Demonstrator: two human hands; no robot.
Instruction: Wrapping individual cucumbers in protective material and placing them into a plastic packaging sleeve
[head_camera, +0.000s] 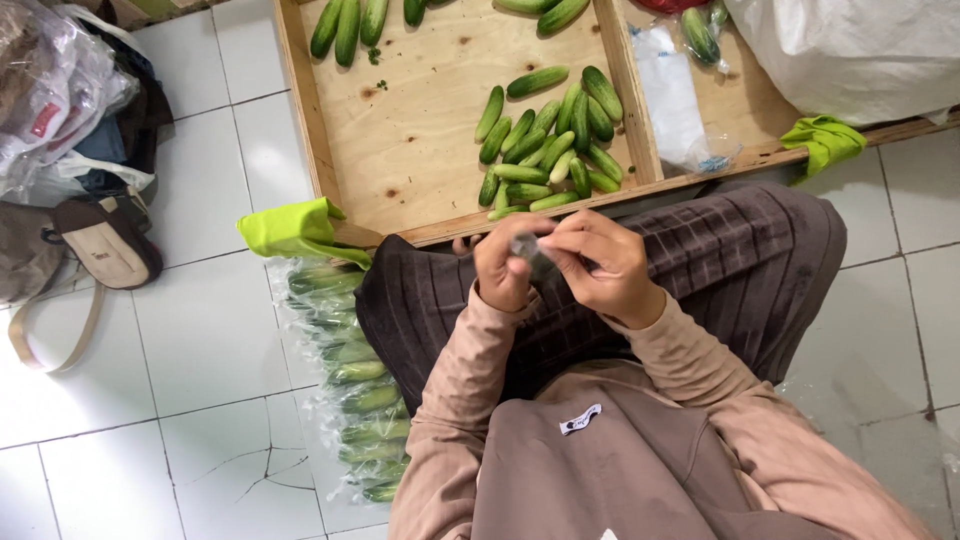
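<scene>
— What are the hands doing?

— I see my left hand (503, 268) and my right hand (605, 265) close together over my lap. Both sets of fingers are pinched shut on a small clear bag (528, 247). It sits right between the two hands, touching both.

— Where are the cucumbers?

— A pile of cucumbers (548, 145) lies just past my fingers, in the wooden tray (420, 150). More clear bags (672, 95) lie past the fingers on the right hand's side. Filled bags of cucumbers (350, 385) lie on the floor below the left hand.

— How should the bag be handled?

— I think the thumbs should rub the thin edge softly, so the two sides slide apart. Pulling hard could tear it. Keeping the bag up near the tray makes the cucumbers easy to reach.
</scene>
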